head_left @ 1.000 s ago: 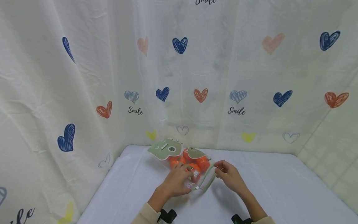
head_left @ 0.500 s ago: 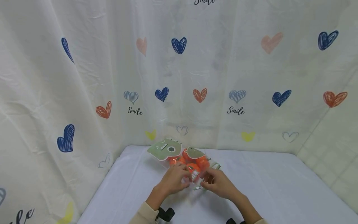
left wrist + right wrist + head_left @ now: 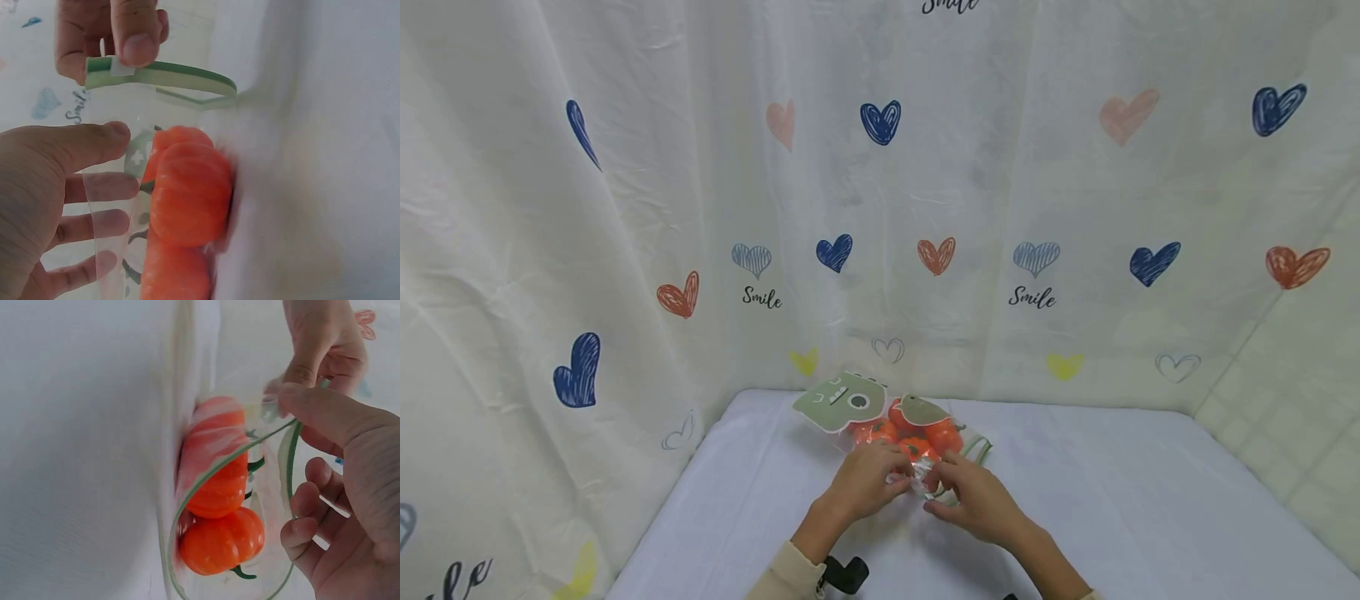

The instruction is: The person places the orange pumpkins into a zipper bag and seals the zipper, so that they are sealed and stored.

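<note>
Clear bag [image 3: 917, 454] of orange fruit, both hands apparently pinching its rim

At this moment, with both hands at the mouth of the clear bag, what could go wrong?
1. The left hand and right hand hold only the thin clear bag near its green rim; the film might tear or slip.
2. The orange pumpkins sit close to the opening and could roll out onto the white table.
</note>
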`<state>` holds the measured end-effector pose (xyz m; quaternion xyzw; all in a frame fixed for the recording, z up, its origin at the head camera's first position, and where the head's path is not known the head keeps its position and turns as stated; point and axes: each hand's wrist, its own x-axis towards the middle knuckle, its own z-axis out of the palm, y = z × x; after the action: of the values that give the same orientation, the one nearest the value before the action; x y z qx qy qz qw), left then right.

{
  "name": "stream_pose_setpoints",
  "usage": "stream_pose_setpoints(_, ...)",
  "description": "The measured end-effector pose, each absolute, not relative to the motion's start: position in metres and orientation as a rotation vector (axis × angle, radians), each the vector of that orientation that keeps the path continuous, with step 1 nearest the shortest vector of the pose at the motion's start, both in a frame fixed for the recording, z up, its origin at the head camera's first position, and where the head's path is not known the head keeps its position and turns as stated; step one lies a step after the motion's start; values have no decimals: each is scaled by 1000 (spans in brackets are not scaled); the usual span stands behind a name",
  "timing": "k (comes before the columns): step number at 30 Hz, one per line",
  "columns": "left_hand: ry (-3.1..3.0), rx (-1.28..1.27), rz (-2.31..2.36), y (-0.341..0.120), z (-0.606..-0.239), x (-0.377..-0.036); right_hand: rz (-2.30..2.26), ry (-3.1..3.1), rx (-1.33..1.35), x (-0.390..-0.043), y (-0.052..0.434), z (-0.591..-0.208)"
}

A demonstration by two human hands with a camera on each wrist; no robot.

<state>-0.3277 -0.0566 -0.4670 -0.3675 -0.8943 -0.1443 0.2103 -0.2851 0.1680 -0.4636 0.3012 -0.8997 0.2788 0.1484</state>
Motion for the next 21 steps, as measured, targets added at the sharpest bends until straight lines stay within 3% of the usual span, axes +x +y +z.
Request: stream_pose_setpoints(21, -2406, -1052, -491, -52, -457, -321, 892, -2372, 846, -296, 184, -457)
